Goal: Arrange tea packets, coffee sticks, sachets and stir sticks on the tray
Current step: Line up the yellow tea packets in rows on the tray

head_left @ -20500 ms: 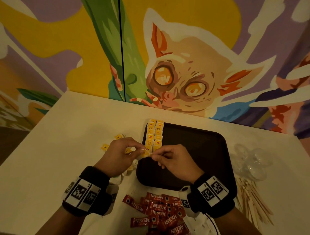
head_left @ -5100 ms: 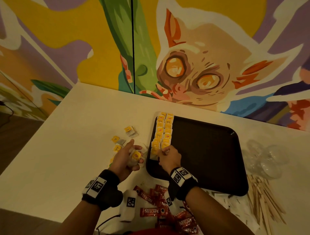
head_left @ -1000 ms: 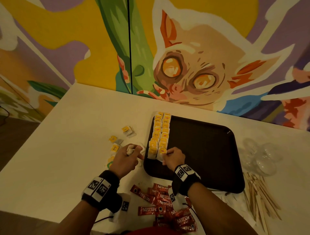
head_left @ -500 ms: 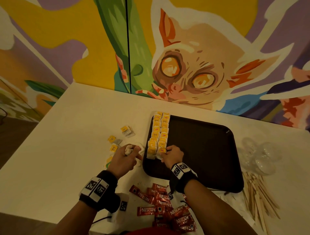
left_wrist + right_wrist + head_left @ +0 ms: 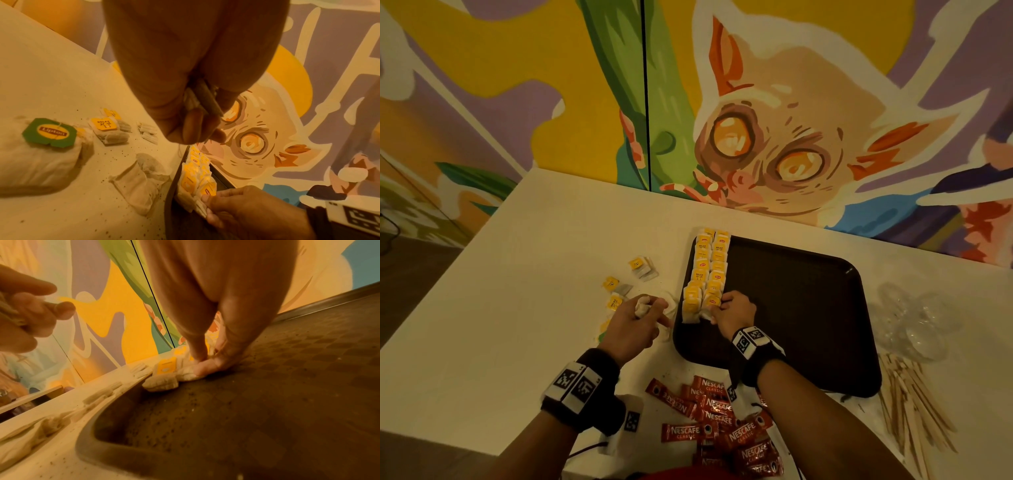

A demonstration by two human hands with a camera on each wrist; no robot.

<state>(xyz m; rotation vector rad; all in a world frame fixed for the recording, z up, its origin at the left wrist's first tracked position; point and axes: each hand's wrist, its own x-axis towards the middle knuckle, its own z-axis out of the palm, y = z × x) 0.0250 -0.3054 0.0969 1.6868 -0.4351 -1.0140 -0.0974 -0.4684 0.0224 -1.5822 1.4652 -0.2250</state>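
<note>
Tea bags (image 5: 707,274) sit in two rows along the tray's (image 5: 808,308) left edge; the rest of the tray floor is bare. Right hand (image 5: 734,310) pinches the nearest bag in the right row. Left hand (image 5: 633,323) hovers over the table (image 5: 517,291) just left of the tray, fingers curled round a crumpled tea bag (image 5: 642,305). Loose bags (image 5: 642,267) lie further left. Coffee sticks (image 5: 722,421) lie near the front edge, stir sticks (image 5: 914,407) right of the tray.

two overlapping rows of yellow-tagged tea bags (image 5: 707,270) run along the left edge of the dark rectangular plastic tray (image 5: 801,308). left of the tray lie loose tea bags (image 5: 642,267); below it, red nescafe sticks (image 5: 719,418); at its lower right, pale wooden stir sticks (image 5: 914,407).
</note>
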